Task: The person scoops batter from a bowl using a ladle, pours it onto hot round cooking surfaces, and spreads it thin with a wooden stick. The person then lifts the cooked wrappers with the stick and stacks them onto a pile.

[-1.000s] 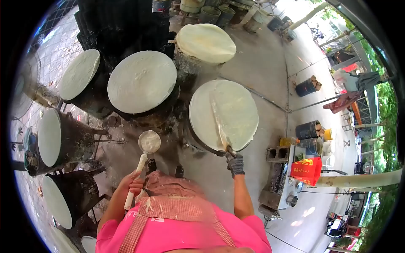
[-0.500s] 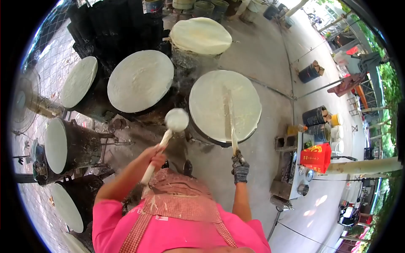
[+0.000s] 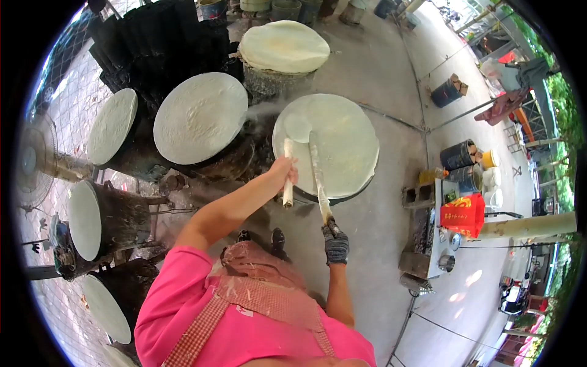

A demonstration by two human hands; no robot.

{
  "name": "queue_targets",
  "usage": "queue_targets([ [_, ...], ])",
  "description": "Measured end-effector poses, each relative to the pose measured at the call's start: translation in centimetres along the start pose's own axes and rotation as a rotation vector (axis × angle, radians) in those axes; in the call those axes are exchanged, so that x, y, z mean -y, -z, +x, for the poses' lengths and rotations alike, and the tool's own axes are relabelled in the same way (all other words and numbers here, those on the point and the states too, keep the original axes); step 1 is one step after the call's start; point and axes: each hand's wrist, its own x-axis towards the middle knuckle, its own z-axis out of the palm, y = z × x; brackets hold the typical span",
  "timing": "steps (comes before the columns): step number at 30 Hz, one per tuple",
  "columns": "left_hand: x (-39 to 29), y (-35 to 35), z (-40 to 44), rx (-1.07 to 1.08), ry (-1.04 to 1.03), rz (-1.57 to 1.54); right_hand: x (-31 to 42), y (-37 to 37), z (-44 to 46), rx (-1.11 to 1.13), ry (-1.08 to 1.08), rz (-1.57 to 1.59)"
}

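Note:
My bare left hand (image 3: pixel 285 172) is closed round the pale handle of a ladle (image 3: pixel 288 150). Its round, batter-coated bowl seems to rest on the upper left of a large round griddle (image 3: pixel 351 144); white on white, its edge is hard to make out. A pale layer of batter covers this griddle. In a dark grey knitted glove, my right hand (image 3: pixel 335 246) grips the dark end of a long flat scraper (image 3: pixel 319 177). The scraper's blade lies over the batter, its tip close to the ladle bowl.
Other griddles carry round pale sheets: one behind (image 3: pixel 284 48), a large one to the left (image 3: pixel 200 119), and several along the left edge. A fan (image 3: pixel 36 159) stands far left. At right are a bench with a red bag (image 3: pixel 463 215) and a wood-filled bucket (image 3: pixel 449 92).
My left hand has carried the ladle rightward and up, from beside the griddle to over it. The scraper has swung left, its tip now leaning toward the ladle. Steam shows near the griddle.

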Motion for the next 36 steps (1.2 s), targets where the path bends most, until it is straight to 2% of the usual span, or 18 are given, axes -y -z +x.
queue_targets([
  [2, -2.1, 1.3, -1.1, 0.148, 0.222, -0.242, 4.7, 1.5, -0.3, 0.081, -0.090, -0.561],
  [3, -3.7, 3.6, -1.2, 0.510, 0.387, -0.391, 6.2, 2.3, -0.1, 0.124, -0.133, -0.844],
  [4, -4.8, 4.0, -4.6, 0.561, 0.429, -0.441, 5.9, 2.7, 0.5, 0.118, -0.211, -0.890],
  [6, -4.0, 5.4, -9.6, 0.556, 0.048, -0.179, 3.4, 2.2, 1.0, 0.047, -0.110, -0.497],
  [8, -4.5, 6.0, -12.4, 0.411, 0.029, -0.133, -0.4, 0.7, 1.7, 0.034, 0.003, -0.223],
  [9, -4.7, 6.6, -13.5, 0.338, 0.016, -0.117, 0.7, 0.4, 1.4, 0.063, -0.036, -0.272],
  [11, -5.9, 8.5, -14.7, 0.414, 0.218, -0.307, 4.3, -0.3, 0.9, 0.122, -0.106, -0.366],
  [12, -5.8, 10.0, -15.6, 0.478, 0.325, -0.387, 2.8, -0.4, 1.2, 0.072, 0.014, -0.313],
  [15, -4.2, 15.7, -17.6, 0.805, 0.469, -0.556, 0.0, 1.0, 2.3, 0.265, -0.366, 0.489],
  [16, -3.1, 17.2, -18.3, 0.691, 0.324, -0.506, 3.5, 2.0, 1.7, 0.354, -0.568, 0.589],
  [17, -1.9, 18.4, -18.7, 0.575, 0.181, -0.459, 3.5, 1.8, 2.3, 0.362, -0.556, 0.667],
  [19, -0.7, 19.9, -19.0, 0.495, 0.213, -0.556, 4.2, 1.3, 3.2, 0.377, -0.538, 0.821],
  [20, 0.1, 21.0, -19.0, 0.443, 0.255, -0.618, 5.5, 0.8, 4.1, 0.238, -0.493, 0.634],
  [23, 2.6, 24.9, -18.2, 0.266, 0.413, -0.837, 8.3, -0.8, 7.5, 0.184, -0.315, 0.140],
  [27, 4.8, 26.7, -19.2, 0.276, 0.464, -0.953, 9.2, -1.5, 8.5, 0.046, 0.139, -0.695],
  [31, 5.7, 26.5, -20.8, 0.305, 0.403, -0.978, 10.3, 0.0, 8.2, 0.098, 0.035, -0.868],
  [32, 5.6, 26.4, -20.9, 0.303, 0.381, -0.983, 8.2, 0.7, 8.6, 0.044, 0.166, -0.789],
  [36, 6.8, 27.6, -21.0, 0.458, 0.355, -0.997, 8.9, 2.4, 8.4, 0.002, 0.127, -0.783],
])
